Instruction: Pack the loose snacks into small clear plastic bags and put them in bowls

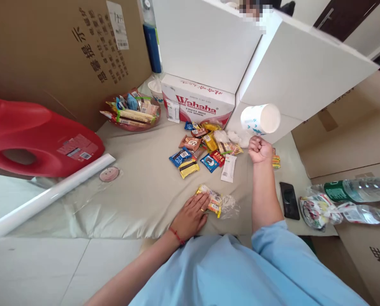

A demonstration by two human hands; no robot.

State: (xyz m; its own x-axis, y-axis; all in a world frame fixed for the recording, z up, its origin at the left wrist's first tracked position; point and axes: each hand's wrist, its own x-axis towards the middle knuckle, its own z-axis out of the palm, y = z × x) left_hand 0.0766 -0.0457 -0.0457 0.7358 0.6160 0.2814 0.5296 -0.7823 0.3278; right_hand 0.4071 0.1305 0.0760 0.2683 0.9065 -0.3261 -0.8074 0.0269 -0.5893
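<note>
My left hand [191, 214] lies flat near the table's front edge, fingers stretched out and resting on a yellow and red snack packet [214, 204] in crumpled clear plastic. My right hand [260, 148] is raised and closed in a fist; what its fingers hold, if anything, is hidden. Directly above the knuckles is a tilted white paper cup [259, 119] with blue marks, and I cannot tell how it is supported. Between my hands and the back spreads a pile of small wrapped snacks [210, 142], among them a yellow packet [189, 168] and a white packet [228, 168].
A Wahaha carton [198, 100] stands at the back, beside a bowl of snacks [156, 121]. On the left are a red jug [43, 136] and a white tube [49, 197]. A phone [289, 200] and plastic bottles [365, 190] lie right. White panels [205, 38] rise behind.
</note>
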